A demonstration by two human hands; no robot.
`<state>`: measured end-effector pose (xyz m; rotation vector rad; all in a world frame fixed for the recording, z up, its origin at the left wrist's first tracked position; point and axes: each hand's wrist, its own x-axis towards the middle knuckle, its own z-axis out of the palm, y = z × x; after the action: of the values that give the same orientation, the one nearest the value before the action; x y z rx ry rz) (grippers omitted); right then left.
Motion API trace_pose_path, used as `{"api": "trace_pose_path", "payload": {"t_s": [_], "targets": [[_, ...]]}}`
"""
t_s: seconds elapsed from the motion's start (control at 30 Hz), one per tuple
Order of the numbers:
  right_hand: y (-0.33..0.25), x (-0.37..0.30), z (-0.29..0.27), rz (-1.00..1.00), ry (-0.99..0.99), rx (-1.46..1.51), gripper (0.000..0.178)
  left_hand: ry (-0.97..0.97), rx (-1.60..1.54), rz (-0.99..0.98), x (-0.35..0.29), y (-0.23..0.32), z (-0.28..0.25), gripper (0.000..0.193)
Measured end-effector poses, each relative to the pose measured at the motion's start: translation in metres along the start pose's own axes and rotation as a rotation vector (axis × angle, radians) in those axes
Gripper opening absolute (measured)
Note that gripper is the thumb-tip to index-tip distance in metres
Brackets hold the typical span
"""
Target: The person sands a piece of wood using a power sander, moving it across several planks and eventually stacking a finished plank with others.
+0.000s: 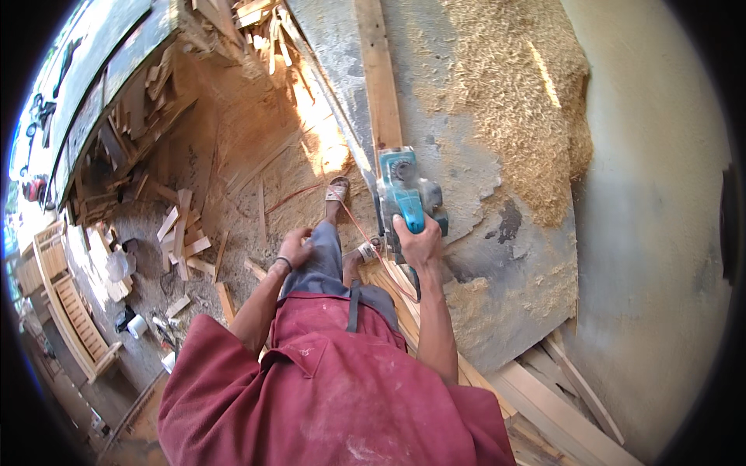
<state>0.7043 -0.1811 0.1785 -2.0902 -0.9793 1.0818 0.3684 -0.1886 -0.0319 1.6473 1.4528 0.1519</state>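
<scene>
Planer (402,177), teal, gripped by the right hand (420,244), on a plank (378,78) toward one o'clock over the grey worktop (536,260); left hand (295,248) at the thigh (320,268), closure unclear; shavings (505,101) half-past one, wall (653,202) three, scraps (184,233) nine

Your count: 2 hands (296,248) (421,245), 1 blue planer (402,182), 1 board (379,74) at the planer, 2 sandals (337,189) (369,250), 1 wristband (285,262), 1 large shavings heap (509,101); scattered offcuts (180,229), too many to count.
</scene>
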Motion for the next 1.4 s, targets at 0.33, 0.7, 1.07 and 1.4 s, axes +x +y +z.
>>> {"api": "trace_pose_path", "payload": {"t_s": [0.33, 0.7, 1.07, 1.4], "targets": [[-0.029, 0.048, 0.004, -0.019, 0.005, 0.064, 0.034, -0.71, 0.02, 0.349, -0.01, 0.131, 0.159, 0.069], [-0.074, 0.123, 0.02, -0.133, 0.079, 0.075, 0.034, -0.778, 0.102, 0.263, 0.017, 0.098, 0.115, 0.036], [-0.118, 0.201, 0.032, -0.138, 0.048, 0.134, 0.032, -0.74, 0.383, 0.064, 0.047, 0.069, 0.035, 0.039], [-0.156, 0.265, 0.04, -0.112, 0.021, 0.216, 0.033, -0.148, 0.22, -0.461, 0.118, 0.065, -0.038, 0.033]]}}
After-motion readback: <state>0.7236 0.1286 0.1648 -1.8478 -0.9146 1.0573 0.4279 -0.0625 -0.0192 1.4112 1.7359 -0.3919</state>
